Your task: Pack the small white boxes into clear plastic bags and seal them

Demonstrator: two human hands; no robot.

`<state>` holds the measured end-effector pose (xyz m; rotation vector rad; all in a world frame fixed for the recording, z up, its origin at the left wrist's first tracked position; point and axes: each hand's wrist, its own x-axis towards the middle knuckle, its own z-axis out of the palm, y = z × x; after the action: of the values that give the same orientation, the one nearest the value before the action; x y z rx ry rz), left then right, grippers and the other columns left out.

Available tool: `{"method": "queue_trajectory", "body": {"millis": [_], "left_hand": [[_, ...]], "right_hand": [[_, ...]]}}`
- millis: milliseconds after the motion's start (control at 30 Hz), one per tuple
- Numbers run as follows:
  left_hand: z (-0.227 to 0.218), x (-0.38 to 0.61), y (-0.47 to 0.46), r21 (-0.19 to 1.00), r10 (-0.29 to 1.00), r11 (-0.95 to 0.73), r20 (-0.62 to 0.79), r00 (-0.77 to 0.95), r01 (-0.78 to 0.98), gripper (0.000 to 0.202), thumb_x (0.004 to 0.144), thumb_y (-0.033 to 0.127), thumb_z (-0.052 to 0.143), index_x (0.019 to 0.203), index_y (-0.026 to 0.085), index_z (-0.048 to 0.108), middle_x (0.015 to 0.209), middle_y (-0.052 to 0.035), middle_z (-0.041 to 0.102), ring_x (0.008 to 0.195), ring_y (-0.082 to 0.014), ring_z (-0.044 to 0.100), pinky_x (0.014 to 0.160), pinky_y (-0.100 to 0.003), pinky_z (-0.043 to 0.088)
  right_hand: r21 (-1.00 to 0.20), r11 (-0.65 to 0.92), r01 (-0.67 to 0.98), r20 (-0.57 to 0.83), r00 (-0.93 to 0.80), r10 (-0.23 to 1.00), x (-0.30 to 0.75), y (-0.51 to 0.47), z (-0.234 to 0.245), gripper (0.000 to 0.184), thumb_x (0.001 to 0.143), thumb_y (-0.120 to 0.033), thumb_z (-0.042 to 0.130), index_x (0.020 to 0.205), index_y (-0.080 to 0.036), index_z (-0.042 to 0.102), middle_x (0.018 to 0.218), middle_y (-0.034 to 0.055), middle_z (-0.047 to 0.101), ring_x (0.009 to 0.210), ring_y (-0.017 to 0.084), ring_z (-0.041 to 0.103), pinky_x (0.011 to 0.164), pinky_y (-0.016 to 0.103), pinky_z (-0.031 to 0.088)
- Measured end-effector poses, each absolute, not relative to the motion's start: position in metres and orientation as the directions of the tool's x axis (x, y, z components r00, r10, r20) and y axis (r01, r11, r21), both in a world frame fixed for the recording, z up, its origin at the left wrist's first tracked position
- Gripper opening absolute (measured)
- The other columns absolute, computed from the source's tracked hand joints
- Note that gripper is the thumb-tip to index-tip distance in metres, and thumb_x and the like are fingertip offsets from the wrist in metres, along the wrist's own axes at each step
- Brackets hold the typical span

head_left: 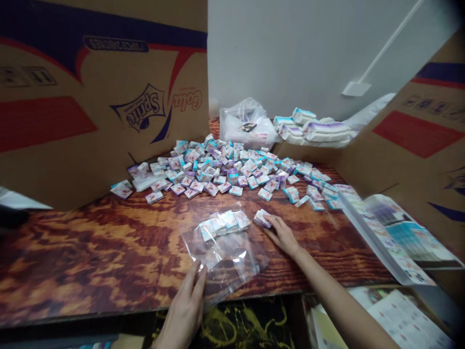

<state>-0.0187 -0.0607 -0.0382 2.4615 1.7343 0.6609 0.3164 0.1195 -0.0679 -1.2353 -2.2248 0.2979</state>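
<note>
A clear plastic bag [218,259] lies on the wood-patterned table, its near edge close to the table's front. Inside its far end sits a row of small printed boxes [225,224] in white and light blue. My left hand [187,298] is at the bag's near left edge, fingers closed on the film; the thumb is hidden. To the right of the bag, my right hand [283,235] grips a couple of small white-and-purple boxes [262,218] between thumb and fingers, close to the tabletop. Beyond both hands spreads a heap of similar small boxes [221,167].
Large cardboard cartons [109,121] stand at the left and right [417,140]. Clear bags [249,123] and wrapped soft packs [319,128] lie at the back. A plastic-wrapped stack of printed packs [410,232] rests at right. Below the front edge are printed sheets [410,320].
</note>
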Motion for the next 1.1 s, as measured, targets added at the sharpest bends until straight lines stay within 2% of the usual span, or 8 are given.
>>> {"method": "queue_trajectory", "body": {"millis": [167, 300, 467, 600, 733, 833, 933, 1100], "left_hand": [[-0.029, -0.013, -0.061, 0.333, 0.958, -0.275, 0.178, 0.226, 0.902, 0.073, 0.082, -0.001, 0.029, 0.146, 0.018, 0.001, 0.146, -0.0177, 0.030, 0.130, -0.0233, 0.038, 0.098, -0.034, 0.044], [-0.024, -0.011, -0.060, 0.412, 0.977, -0.204, 0.143, 0.159, 0.888, 0.069, 0.084, 0.002, 0.030, 0.146, 0.018, 0.005, 0.148, -0.0169, 0.026, 0.130, -0.0222, 0.039, 0.097, -0.032, 0.045], [-0.017, -0.011, -0.060, 0.472, 0.974, -0.210, 0.180, 0.139, 0.856, 0.050, 0.085, 0.004, 0.033, 0.132, 0.019, 0.040, 0.146, -0.0163, 0.030, 0.116, -0.0208, 0.053, 0.089, -0.031, 0.050], [-0.015, -0.011, -0.061, 0.347, 0.971, -0.241, 0.078, 0.228, 0.906, 0.044, 0.080, -0.001, 0.035, 0.112, 0.020, 0.057, 0.150, -0.0157, 0.022, 0.095, -0.0192, 0.063, 0.072, -0.030, 0.055], [-0.013, -0.007, -0.058, 0.158, 0.977, -0.208, -0.019, 0.213, 0.965, 0.059, 0.077, -0.005, 0.032, 0.131, 0.016, 0.042, 0.150, -0.0198, 0.020, 0.104, -0.0253, 0.059, 0.069, -0.031, 0.055], [-0.013, -0.004, -0.056, 0.109, 0.982, -0.184, -0.020, 0.188, 0.977, 0.073, 0.075, -0.008, 0.028, 0.144, 0.013, 0.018, 0.148, -0.0219, 0.022, 0.108, -0.0256, 0.058, 0.068, -0.029, 0.055], [-0.015, -0.004, -0.056, 0.202, 0.979, -0.206, 0.049, 0.200, 0.958, 0.081, 0.075, -0.007, 0.029, 0.145, 0.014, -0.005, 0.148, -0.0226, 0.022, 0.115, -0.0249, 0.054, 0.078, -0.031, 0.054], [-0.020, -0.002, -0.059, 0.361, 0.977, -0.197, 0.151, 0.152, 0.911, 0.076, 0.081, -0.002, 0.029, 0.145, 0.018, -0.007, 0.149, -0.0199, 0.022, 0.124, -0.0237, 0.046, 0.089, -0.032, 0.049]], "right_hand": [[-0.529, 0.483, 0.697, 0.421, -0.279, 0.863, 0.306, 0.088, -0.021, 0.046, 0.088, -0.029, 0.052, 0.132, -0.024, 0.042, 0.116, 0.0105, 0.052, 0.107, 0.023, 0.054, 0.093, 0.038, 0.045], [-0.610, 0.579, 0.541, 0.287, -0.530, 0.798, 0.282, 0.032, 0.022, 0.045, 0.086, -0.024, 0.054, 0.130, -0.026, 0.045, 0.120, 0.0092, 0.051, 0.109, 0.019, 0.054, 0.091, 0.029, 0.046], [-0.626, 0.652, 0.428, 0.166, -0.743, 0.648, 0.234, 0.002, 0.005, 0.047, 0.085, -0.018, 0.049, 0.131, -0.028, 0.047, 0.123, 0.0090, 0.050, 0.113, 0.019, 0.052, 0.094, 0.030, 0.046], [-0.575, 0.679, 0.456, 0.202, -0.726, 0.658, 0.218, 0.011, -0.016, 0.051, 0.082, -0.013, 0.048, 0.131, -0.026, 0.047, 0.118, 0.0101, 0.051, 0.109, 0.021, 0.052, 0.092, 0.035, 0.047], [-0.544, 0.682, 0.489, 0.215, -0.704, 0.676, 0.218, 0.014, -0.019, 0.049, 0.083, -0.014, 0.049, 0.130, -0.025, 0.047, 0.117, 0.0109, 0.050, 0.107, 0.021, 0.052, 0.091, 0.037, 0.048], [-0.498, 0.721, 0.482, 0.246, -0.719, 0.650, 0.216, 0.012, -0.022, 0.049, 0.083, -0.012, 0.048, 0.130, -0.024, 0.047, 0.117, 0.0121, 0.048, 0.106, 0.022, 0.051, 0.090, 0.037, 0.048], [-0.417, 0.789, 0.452, 0.310, -0.745, 0.591, 0.205, 0.012, -0.027, 0.053, 0.081, -0.006, 0.046, 0.131, -0.025, 0.048, 0.117, 0.0127, 0.048, 0.106, 0.022, 0.050, 0.087, 0.037, 0.049], [-0.383, 0.807, 0.450, 0.445, -0.676, 0.587, 0.176, 0.018, -0.035, 0.055, 0.082, -0.004, 0.044, 0.131, -0.027, 0.048, 0.118, 0.0128, 0.048, 0.111, 0.024, 0.047, 0.090, 0.040, 0.048]]}}
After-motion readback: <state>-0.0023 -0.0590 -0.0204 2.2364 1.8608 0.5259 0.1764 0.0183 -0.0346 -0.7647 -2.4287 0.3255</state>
